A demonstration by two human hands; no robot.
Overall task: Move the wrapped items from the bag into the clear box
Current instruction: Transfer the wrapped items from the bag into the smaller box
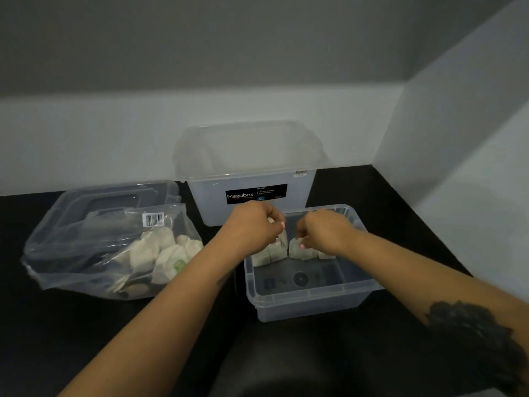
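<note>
On black tabletop, clear box sits by pale corner walls.

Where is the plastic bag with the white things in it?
The bag lies on the black table's left side, beside the clear box.

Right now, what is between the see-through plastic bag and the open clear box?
In the head view, the left forearm crosses the black table between the see-through plastic bag and the open clear box.
</note>
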